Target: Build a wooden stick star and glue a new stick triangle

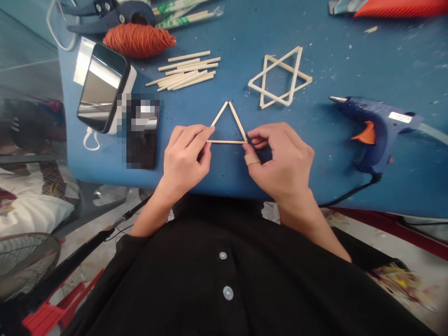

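Three thin wooden sticks lie as a triangle on the blue table: a left stick [220, 113], a right stick [237, 121] and a bottom stick [227, 142]. At the top, the tips of the two slanted sticks sit close together with a small gap. My left hand [184, 154] is closed at the lower left corner, its fingertips covering where the sticks meet. My right hand [285, 156], with a bandage on the thumb, pinches the lower right corner. Beyond it lies a six-pointed star [297, 70] made of the same sticks.
Loose sticks [191, 72] lie behind my left hand, near orange twine [140, 40] and dark blue pliers [135, 11]. A phone-like device [103, 88] and a dark, partly blurred object [142, 149] are at left. At right are a blue glue gun [376, 121] and a red-handled cutter [395, 8].
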Available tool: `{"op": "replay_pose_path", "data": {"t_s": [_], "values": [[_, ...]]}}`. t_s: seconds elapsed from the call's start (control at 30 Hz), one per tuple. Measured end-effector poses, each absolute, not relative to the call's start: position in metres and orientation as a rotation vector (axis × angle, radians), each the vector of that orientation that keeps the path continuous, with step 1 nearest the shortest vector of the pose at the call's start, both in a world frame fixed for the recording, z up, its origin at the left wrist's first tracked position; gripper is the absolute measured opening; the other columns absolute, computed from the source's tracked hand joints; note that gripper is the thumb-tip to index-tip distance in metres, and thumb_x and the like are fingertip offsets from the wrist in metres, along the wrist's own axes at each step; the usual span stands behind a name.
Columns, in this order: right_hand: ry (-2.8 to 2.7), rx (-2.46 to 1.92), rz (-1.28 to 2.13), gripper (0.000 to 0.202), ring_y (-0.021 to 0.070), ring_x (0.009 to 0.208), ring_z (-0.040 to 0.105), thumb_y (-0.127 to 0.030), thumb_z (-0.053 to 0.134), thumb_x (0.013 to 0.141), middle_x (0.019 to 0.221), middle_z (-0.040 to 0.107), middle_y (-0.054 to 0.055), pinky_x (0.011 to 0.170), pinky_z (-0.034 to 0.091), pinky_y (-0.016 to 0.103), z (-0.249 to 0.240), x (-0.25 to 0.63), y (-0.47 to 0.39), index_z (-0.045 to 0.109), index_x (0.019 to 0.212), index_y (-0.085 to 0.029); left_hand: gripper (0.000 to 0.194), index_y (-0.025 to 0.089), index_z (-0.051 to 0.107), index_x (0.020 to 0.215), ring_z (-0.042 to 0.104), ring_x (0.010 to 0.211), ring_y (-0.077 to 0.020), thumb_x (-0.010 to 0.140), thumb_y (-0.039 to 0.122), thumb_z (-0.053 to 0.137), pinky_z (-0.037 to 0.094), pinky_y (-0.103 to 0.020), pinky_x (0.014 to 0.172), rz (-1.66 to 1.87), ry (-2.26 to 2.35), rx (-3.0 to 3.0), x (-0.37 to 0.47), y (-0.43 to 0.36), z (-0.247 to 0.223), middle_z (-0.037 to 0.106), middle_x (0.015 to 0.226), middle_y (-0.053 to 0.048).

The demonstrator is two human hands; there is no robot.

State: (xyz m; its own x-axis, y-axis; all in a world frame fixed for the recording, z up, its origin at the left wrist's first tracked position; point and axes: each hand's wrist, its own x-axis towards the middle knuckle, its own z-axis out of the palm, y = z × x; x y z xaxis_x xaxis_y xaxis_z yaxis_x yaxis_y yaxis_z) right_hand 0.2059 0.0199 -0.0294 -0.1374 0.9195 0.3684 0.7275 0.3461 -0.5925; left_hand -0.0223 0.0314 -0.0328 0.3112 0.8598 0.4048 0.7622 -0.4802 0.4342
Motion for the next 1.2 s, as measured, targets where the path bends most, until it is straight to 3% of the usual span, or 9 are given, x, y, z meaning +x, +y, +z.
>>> {"op": "replay_pose_path", "data": {"t_s": [0.17, 0.83, 1.2], "values": [[-1.894, -1.371, 0.352, 0.019, 0.0202, 0.080, 0.073, -0.010, 0.067, 0.097, 0.101, 0.077, 0.005, 0.075, 0.063, 0.038, -0.0307, 0.2042, 0.0217, 0.068, 0.109, -0.024, 0.036, 0.019, 0.073, 0.138, 0.077, 0.114, -0.0242, 0.106, 0.016, 0.056, 0.059, -0.042, 0.105, 0.878, 1.527, 2.416, -0.0237, 0.0322, -0.0311, 0.084, 0.126, -0.009], [-1.895, -1.490, 0.465, 0.020, 0.0237, 0.085, 0.075, -0.013, 0.063, 0.101, 0.109, 0.078, 0.007, 0.083, 0.066, 0.046, -0.0317, 0.2041, 0.0198, 0.070, 0.112, -0.029, 0.032, 0.020, 0.075, 0.135, 0.077, 0.097, -0.0202, 0.107, 0.017, 0.059, 0.063, -0.038, 0.094, 0.959, 1.541, 2.423, -0.0248, 0.0314, -0.0334, 0.086, 0.116, -0.007], [-1.837, -1.381, 0.467, 0.027, 0.0208, 0.080, 0.072, -0.010, 0.062, 0.094, 0.105, 0.075, 0.006, 0.077, 0.066, 0.041, -0.0354, 0.2039, 0.0193, 0.070, 0.114, -0.026, 0.031, 0.016, 0.076, 0.133, 0.078, 0.100, -0.0195, 0.106, 0.013, 0.060, 0.062, -0.036, 0.096, 1.049, 1.465, 2.436, -0.0250, 0.0319, -0.0342, 0.086, 0.118, -0.007]]}}
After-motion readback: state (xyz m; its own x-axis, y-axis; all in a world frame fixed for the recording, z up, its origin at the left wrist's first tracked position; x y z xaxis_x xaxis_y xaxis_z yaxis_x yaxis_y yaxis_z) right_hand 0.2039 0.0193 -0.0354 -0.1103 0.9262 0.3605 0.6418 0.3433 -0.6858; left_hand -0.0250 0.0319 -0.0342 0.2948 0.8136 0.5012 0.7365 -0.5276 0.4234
